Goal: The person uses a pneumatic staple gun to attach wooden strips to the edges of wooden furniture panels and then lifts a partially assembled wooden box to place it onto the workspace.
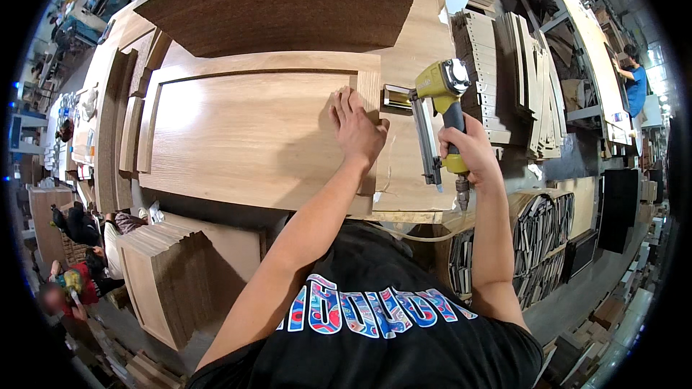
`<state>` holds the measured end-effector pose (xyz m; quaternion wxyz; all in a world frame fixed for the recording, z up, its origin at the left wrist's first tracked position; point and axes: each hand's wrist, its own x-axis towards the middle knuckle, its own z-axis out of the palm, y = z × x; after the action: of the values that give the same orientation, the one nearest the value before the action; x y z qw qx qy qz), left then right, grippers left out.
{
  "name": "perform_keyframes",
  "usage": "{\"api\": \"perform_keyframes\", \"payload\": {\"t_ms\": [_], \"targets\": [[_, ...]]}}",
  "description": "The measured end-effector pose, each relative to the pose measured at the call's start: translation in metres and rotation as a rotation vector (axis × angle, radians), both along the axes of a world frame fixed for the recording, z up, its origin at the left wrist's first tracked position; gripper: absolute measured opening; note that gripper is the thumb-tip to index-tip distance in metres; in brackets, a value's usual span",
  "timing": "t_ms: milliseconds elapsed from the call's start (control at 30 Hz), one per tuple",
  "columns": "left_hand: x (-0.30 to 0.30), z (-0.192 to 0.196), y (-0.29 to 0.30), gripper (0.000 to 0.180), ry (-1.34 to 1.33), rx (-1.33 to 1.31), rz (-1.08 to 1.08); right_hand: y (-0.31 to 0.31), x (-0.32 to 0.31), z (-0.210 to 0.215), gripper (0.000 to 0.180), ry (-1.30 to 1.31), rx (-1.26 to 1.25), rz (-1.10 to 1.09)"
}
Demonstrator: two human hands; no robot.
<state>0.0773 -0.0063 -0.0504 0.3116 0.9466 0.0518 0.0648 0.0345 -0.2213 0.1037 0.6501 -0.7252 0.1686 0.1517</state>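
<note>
The left hand [357, 130] is laid flat, fingers together and pressed down on the right edge of the light wood door panel [252, 137], right where a narrow trim strip [368, 90] runs along that side. The right hand [468, 148] is wrapped tight around the grip of a yellow nail gun [440, 115], whose nose is aimed at the panel's right edge, close to it; whether contact is made cannot be told. An air hose [425, 236] is seen trailing from below the grip.

Progress, as judged: the top and left trim appear seated already, while the right strip is being held for fixing, so the frame looks partly done. No nail heads can be made out.

Further out, a dark brown board [288, 0] is lying above the panel. Stacked cut pieces [519, 79] are racked on the right. No legible labels or packages are seen on the workbench [411, 50]; a printed design is worn on the black shirt [375, 310].
</note>
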Motion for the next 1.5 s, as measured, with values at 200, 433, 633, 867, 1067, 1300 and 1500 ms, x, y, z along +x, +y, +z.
{"api": "perform_keyframes", "payload": {"t_ms": [200, 433, 633, 867, 1067, 1300, 1500], "targets": [[0.032, 0.012, -0.003, 0.099, -0.008, -0.013, 0.050, 0.003, 0.005, -0.009, 0.016, -0.052, 0.040, -0.026], [0.056, -0.018, -0.001, 0.092, -0.247, 0.103, 0.038, 0.005, -0.009, -0.017, 0.021, -0.020, 0.027, -0.048], [0.060, 0.002, 0.000, 0.080, -0.078, 0.002, -0.002, -0.003, -0.019, -0.025, 0.018, 0.019, 0.064, -0.109], [0.060, 0.005, 0.006, 0.077, 0.015, -0.032, -0.004, -0.011, -0.012, -0.029, 0.019, 0.016, 0.080, -0.082], [0.056, 0.002, 0.000, 0.087, -0.070, 0.061, 0.061, -0.005, 0.027, -0.003, 0.019, 0.015, -0.036, 0.055], [0.058, 0.006, -0.006, 0.095, 0.018, -0.003, 0.108, 0.017, 0.083, 0.003, 0.018, 0.011, -0.135, 0.207], [0.060, 0.007, -0.004, 0.092, 0.041, -0.039, 0.077, 0.023, 0.103, -0.004, 0.020, -0.014, -0.159, 0.244]]}}
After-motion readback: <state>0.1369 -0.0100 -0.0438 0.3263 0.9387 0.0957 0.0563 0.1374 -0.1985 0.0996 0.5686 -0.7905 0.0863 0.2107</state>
